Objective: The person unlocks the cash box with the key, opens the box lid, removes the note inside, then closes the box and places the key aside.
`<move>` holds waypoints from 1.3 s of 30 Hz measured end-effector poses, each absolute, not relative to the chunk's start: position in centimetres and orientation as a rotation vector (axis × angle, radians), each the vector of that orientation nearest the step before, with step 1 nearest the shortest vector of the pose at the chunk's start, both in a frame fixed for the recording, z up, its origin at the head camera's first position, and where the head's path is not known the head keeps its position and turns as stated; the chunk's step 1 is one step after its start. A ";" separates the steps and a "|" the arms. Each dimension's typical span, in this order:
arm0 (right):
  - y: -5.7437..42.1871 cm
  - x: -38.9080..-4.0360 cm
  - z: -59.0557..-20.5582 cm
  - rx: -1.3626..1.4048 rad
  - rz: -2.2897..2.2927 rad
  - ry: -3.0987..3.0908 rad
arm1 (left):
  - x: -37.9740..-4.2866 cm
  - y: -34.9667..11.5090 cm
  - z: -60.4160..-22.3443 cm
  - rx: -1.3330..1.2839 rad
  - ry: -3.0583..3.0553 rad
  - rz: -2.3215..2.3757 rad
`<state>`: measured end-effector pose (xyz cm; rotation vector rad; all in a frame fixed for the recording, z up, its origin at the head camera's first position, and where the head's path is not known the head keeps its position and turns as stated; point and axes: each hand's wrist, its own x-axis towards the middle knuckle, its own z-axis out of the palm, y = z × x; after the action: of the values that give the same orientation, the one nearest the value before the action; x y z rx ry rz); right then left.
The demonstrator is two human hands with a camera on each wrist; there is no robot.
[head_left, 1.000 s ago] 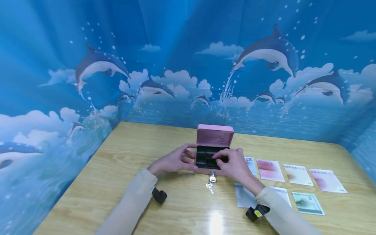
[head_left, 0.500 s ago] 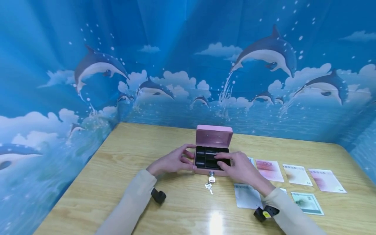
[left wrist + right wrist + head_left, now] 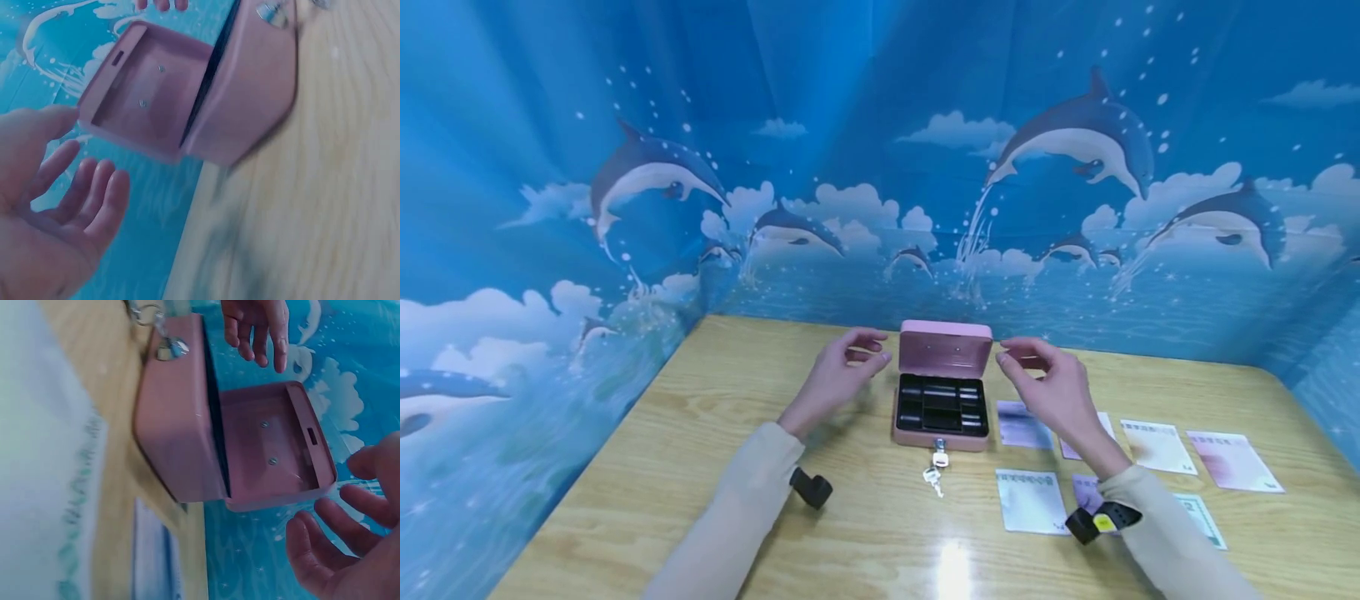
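Note:
A small pink cash box (image 3: 917, 437) stands on the table with its lid (image 3: 946, 352) raised upright. Inside lies a black compartment tray (image 3: 942, 402). Keys (image 3: 934, 477) hang from the lock at the front. My left hand (image 3: 833, 377) is just left of the lid, fingers loosely bent and holding nothing. On the other side, my right hand (image 3: 1054, 390) is near the lid's right edge, its fingers also loosely curved around nothing. In the left wrist view the thumb overlaps the corner of the pink lid (image 3: 156, 87). The right wrist view shows fingertips close to the lid (image 3: 262, 440).
Several paper banknotes lie in two rows to the right, among them a bluish note (image 3: 1032, 502), a purple note (image 3: 1024, 427) and a pale note (image 3: 1159, 447). My right forearm passes over some. A blue dolphin-print curtain (image 3: 820, 275) stands behind the wooden table (image 3: 760, 350).
My right hand has left the tray and moved up and right, beside the lid. My left hand has let go of the box's left side and risen to the lid's left.

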<state>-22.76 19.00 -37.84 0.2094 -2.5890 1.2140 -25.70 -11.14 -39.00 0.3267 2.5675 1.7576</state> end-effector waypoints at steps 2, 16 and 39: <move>19.0 -23.2 -37.7 0.203 1.266 -2.568 | -25.9 -10.7 -38.8 0.322 2.597 1.783; 17.7 -25.5 -37.9 0.108 1.521 -2.634 | -26.4 -8.0 -38.4 0.200 2.638 1.814; 18.9 -23.9 -37.2 0.169 1.544 -2.707 | -25.7 -8.6 -38.3 0.296 2.542 1.787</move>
<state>-23.90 18.93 -37.20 0.1694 -2.7067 1.5439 -25.68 -8.57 -38.29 0.2963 2.5421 1.7875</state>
